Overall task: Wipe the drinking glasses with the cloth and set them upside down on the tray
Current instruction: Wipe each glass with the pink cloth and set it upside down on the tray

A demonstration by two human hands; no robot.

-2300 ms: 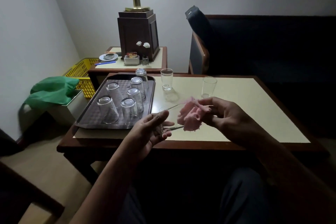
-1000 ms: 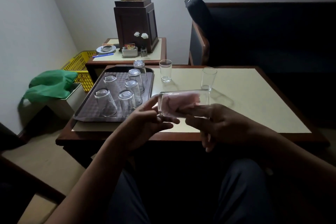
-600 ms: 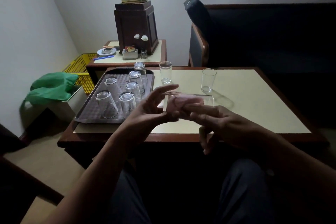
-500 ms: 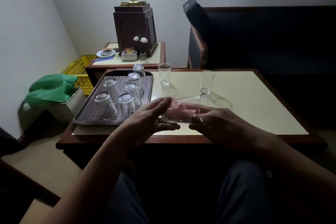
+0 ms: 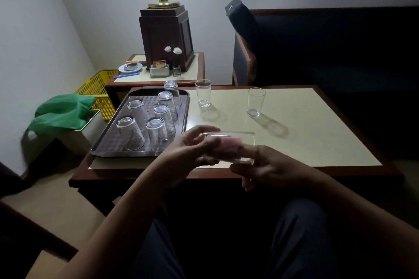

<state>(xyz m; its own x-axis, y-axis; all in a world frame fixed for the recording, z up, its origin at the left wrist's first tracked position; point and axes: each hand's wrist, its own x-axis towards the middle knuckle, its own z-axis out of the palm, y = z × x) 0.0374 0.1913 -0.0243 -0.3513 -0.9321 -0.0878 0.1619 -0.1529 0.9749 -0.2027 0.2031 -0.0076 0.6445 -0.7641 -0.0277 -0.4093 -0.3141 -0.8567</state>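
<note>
Right, both hands are up over the near edge of the table (image 5: 317, 133), and a drinking glass (image 5: 229, 142) lies on its side between them, lifted off the surface. The left hand (image 5: 190, 152) has the base end, fingers curled over the top and round it. The right hand (image 5: 269, 170) is at the open mouth: one finger goes inside, the thumb sits under the outer wall, and the remaining fingers curl below. Inside the glass there's a pink cloth (image 5: 226, 148), bunched up and blurred, right at that inserted fingertip. Beyond the left hand and off to its left sits the tray (image 5: 106, 145), dark and patterned, carrying five upturned glasses (image 5: 156, 129), all mouth-down and grouped close. Further out, two upright glasses (image 5: 203, 93) stand on the tabletop. One is ahead of the left hand, just beside the tray's far corner. Its partner is ahead of the right hand. They stand well apart.
</note>
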